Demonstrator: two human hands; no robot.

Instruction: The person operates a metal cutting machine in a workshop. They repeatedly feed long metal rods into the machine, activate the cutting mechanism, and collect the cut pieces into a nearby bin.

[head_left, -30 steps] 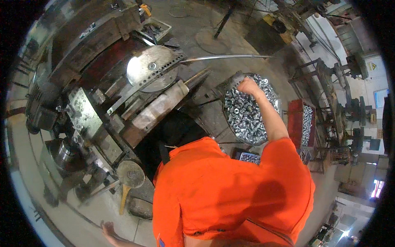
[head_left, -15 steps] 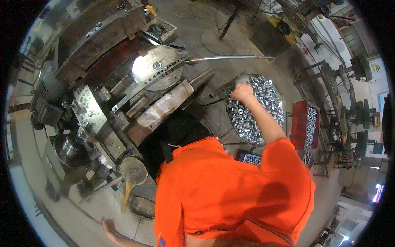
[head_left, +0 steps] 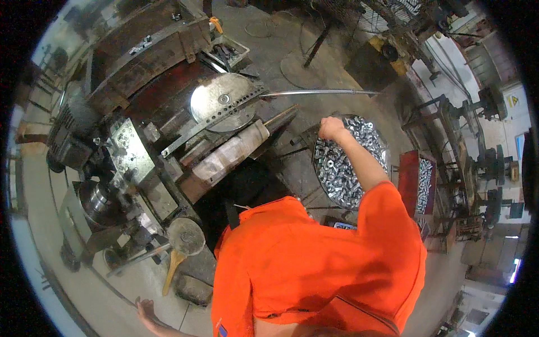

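Observation:
My right hand [head_left: 332, 128] is at the far left rim of a large round basin [head_left: 318, 181] heaped with small shiny metal fittings [head_left: 348, 174]. Its fingers look closed, and what they hold, if anything, cannot be made out. Out at the lower left, my left hand [head_left: 145, 310] hangs away from my body with its fingers apart and nothing in it. Between that hand and the machine, a round pan [head_left: 186, 236] and a wooden-handled brush or scoop [head_left: 173, 272] lie near the machine's edge.
Ahead stands a greasy machine with a round steel disc [head_left: 223, 101], a perforated bar [head_left: 202, 124] and a long metal lever [head_left: 320, 92]. A red bin [head_left: 409, 182] of metal parts is right of the basin. A fan [head_left: 387, 16] stands farther off.
The view has tilted, so the machine and basin sit lower in the picture. Relative to the basin, my right hand has moved from over the fittings toward the far left rim.

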